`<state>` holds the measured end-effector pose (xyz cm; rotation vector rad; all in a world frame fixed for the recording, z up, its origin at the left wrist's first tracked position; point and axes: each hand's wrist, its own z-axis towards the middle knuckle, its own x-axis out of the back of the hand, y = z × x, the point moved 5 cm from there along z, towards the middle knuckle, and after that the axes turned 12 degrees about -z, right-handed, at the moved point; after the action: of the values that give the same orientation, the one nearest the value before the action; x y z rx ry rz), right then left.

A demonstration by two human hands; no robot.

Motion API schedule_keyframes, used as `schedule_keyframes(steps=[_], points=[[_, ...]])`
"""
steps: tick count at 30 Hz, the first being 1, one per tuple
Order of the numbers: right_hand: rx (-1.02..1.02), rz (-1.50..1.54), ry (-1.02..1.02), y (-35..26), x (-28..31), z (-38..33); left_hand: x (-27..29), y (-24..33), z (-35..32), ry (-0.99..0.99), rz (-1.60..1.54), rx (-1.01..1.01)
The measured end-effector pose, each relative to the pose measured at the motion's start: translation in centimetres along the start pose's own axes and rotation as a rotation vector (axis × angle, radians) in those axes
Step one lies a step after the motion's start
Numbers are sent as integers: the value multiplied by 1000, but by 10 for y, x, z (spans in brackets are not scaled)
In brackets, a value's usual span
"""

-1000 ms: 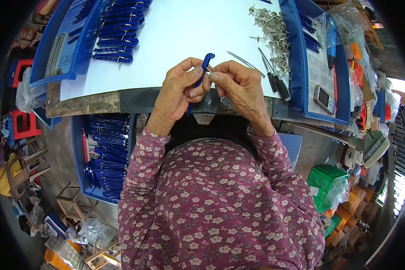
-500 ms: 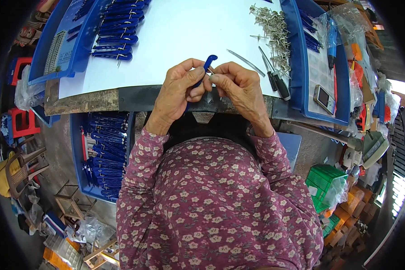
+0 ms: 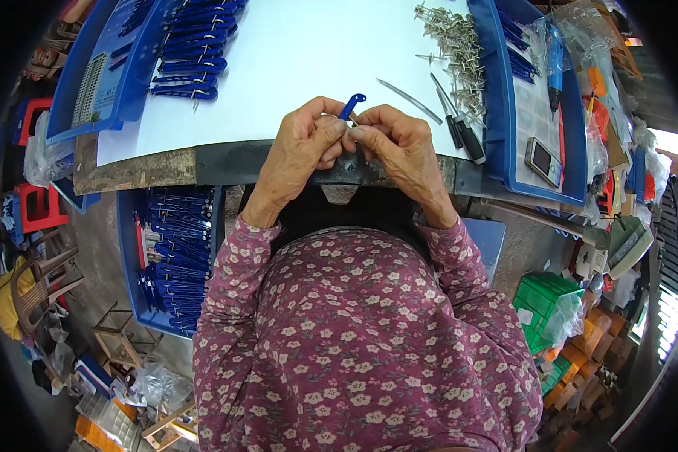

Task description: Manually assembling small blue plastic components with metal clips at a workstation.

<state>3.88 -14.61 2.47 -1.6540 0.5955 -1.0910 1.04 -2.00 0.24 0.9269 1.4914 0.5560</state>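
Over the table's front edge, my left hand (image 3: 301, 151) is closed round a slim blue plastic handle (image 3: 352, 105). The handle's rounded end, with a small hole, sticks up above the fingers; its lower part is hidden in the hand. Close against it, my right hand (image 3: 399, 147) pinches a small metal pin (image 3: 353, 123) between thumb and forefinger. The pin meets the side of the handle, though fingers cover most of it. Beyond my right hand, a heap of small metal pins with crosspieces (image 3: 459, 56) lies on the white tabletop (image 3: 316, 53).
Blue handles (image 3: 192, 64) lie stacked at the left beside a blue tray (image 3: 120, 113). At right are a grey strip (image 3: 410, 100), black-handled tools (image 3: 471, 141) and another blue tray (image 3: 511, 169) with a phone (image 3: 542, 162). Below left, a blue bin (image 3: 128, 260) holds many blue pieces.
The blue handle has turned slightly in my left hand, so its holed end faces up more flatly. Both hands stay together in nearly the same place.
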Motion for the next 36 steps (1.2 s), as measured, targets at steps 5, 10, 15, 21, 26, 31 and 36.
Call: schedule_keyframes(steps=[5,10,15,21,26,31,36], points=[[15,-22,4,2,0,-2,-4,1,-1,15,116,17],[22,-70,37,0,2,-6,-8,3,-4,60,290,12],[147,-248,86,-3,4,-8,-8,3,-5,80,335,-29],[218,-326,149,-3,9,-9,-13,11,-5,64,328,-45],[263,-360,142,-5,3,-9,-9,13,-7,50,311,-33],[324,-509,209,-22,6,-14,7,15,-11,136,202,-65],[173,133,-155,-75,1,-35,15,13,-9,173,183,-134]])
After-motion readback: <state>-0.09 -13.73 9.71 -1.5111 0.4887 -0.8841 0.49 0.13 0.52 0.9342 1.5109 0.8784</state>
